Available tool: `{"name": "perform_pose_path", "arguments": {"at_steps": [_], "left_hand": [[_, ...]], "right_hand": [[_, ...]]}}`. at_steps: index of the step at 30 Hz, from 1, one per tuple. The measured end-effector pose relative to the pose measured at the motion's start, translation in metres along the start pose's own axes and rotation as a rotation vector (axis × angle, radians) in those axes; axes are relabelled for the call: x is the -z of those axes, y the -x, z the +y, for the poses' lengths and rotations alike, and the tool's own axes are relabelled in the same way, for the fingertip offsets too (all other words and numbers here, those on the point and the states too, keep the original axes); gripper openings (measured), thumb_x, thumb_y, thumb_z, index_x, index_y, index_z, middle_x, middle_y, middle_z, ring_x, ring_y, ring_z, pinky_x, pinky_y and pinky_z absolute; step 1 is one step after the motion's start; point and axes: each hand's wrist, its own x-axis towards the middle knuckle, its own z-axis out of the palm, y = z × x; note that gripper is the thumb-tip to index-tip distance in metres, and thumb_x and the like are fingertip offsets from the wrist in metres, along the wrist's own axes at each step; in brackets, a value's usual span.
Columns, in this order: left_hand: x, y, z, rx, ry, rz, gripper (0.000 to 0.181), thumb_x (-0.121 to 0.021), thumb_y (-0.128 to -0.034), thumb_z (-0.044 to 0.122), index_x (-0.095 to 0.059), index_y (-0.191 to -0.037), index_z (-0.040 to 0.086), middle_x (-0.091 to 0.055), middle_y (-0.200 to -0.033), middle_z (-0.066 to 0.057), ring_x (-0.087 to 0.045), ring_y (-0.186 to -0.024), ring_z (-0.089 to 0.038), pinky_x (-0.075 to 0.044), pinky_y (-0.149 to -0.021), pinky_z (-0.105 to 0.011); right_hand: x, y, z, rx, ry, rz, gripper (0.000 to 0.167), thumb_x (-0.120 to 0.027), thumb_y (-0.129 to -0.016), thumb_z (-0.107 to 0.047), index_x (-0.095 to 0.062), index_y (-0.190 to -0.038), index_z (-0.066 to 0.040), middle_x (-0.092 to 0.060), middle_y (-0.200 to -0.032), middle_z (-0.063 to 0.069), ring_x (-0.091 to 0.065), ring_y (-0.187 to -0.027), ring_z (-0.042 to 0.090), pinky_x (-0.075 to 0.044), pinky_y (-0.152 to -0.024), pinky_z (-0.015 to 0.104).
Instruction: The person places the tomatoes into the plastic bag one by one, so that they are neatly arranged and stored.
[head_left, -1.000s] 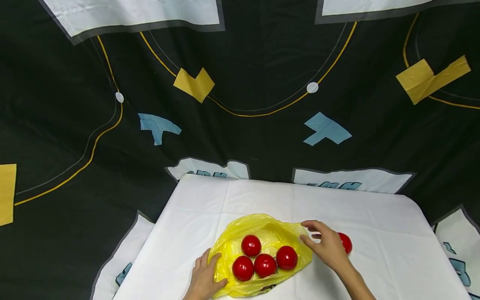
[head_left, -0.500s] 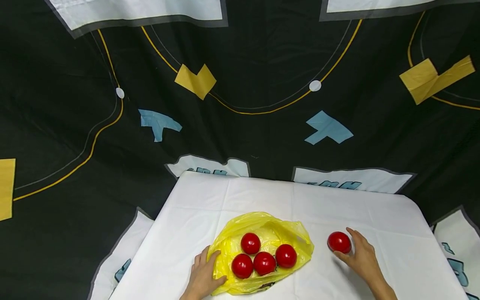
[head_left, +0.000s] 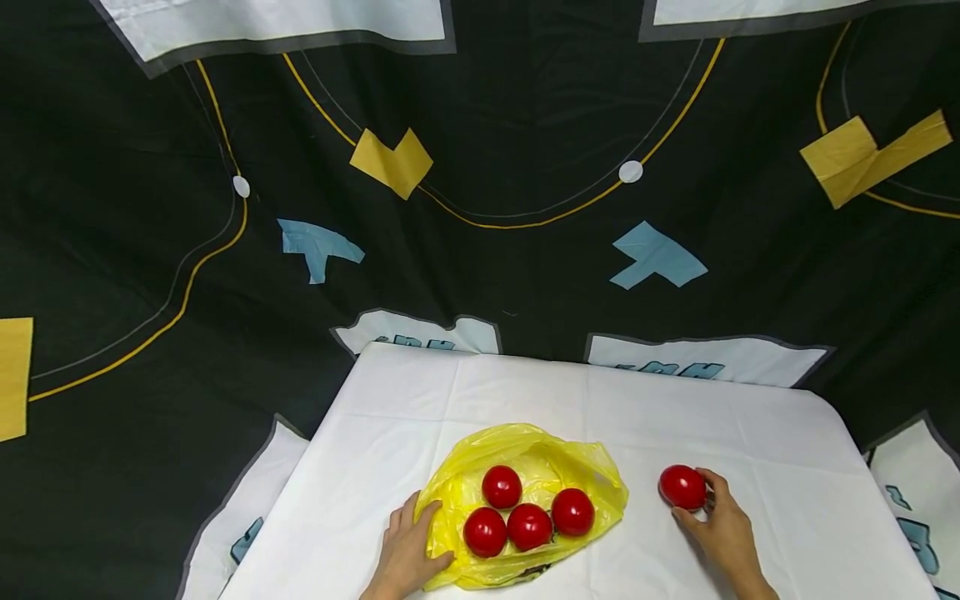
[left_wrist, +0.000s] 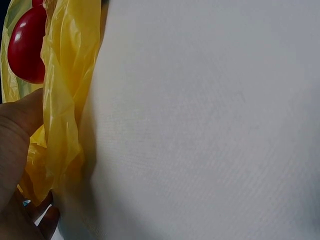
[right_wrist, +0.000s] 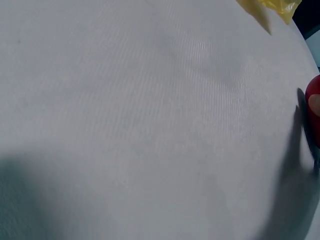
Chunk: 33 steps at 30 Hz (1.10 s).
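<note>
A yellow plastic bag (head_left: pixel 517 446) lies opened out on the white table, with several shiny red tomatoes (head_left: pixel 529 527) inside its mouth. My left hand (head_left: pixel 407 550) holds the bag's left edge; in the left wrist view the thumb (left_wrist: pixel 22 112) is on the inner side of the yellow film and fingertips show below it. To the right of the bag, my right hand (head_left: pixel 723 529) grips a single tomato (head_left: pixel 682 487) between thumb and fingers. Only a sliver of that tomato (right_wrist: pixel 313 107) and a fingertip reach into the right wrist view.
White cloth covers the table (head_left: pixel 525 392), whose far edge meets a black curtain (head_left: pixel 510 283) with yellow and blue patches. A stretch of white cloth separates the bag from the tomato on the right.
My right hand has left the bag's right edge, moved right to the lone tomato and closed its fingers on it. My left hand stays at the bag.
</note>
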Motion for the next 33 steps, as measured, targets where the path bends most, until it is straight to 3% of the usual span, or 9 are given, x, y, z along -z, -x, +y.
{"name": "perform_pose_path", "arguments": {"at_steps": [16,25,33], "left_hand": [[0.001,0.001,0.002,0.003,0.012,-0.015,0.079,-0.08,-0.068,0.042,-0.05,-0.133,0.009,-0.029,-0.143,-0.024,-0.032,-0.121,-0.037,-0.036,-0.09,-0.052],[0.002,0.001,0.003,-0.001,0.012,-0.006,0.079,-0.081,-0.0682,0.041,-0.049,-0.133,0.008,-0.027,-0.143,-0.023,-0.031,-0.12,-0.036,-0.036,-0.089,-0.051],[0.002,0.0,0.002,0.003,-0.002,-0.001,0.079,-0.081,-0.0679,0.042,-0.05,-0.132,0.009,-0.028,-0.143,-0.022,-0.032,-0.12,-0.035,-0.037,-0.086,-0.047]], "right_hand": [[0.004,0.0,-0.004,-0.072,-0.029,-0.042,0.081,-0.084,-0.068,-0.009,-0.038,-0.134,0.001,-0.049,-0.126,0.034,-0.055,-0.107,0.047,-0.049,-0.083,0.046],[0.013,0.002,-0.01,-0.054,-0.022,-0.027,0.083,-0.085,-0.067,-0.009,-0.039,-0.135,-0.001,-0.047,-0.127,0.035,-0.055,-0.106,0.048,-0.05,-0.082,0.048],[0.021,0.005,-0.017,0.032,-0.068,0.02,0.08,-0.085,-0.065,-0.009,-0.044,-0.134,-0.003,-0.05,-0.128,0.031,-0.059,-0.101,0.047,-0.052,-0.078,0.046]]}}
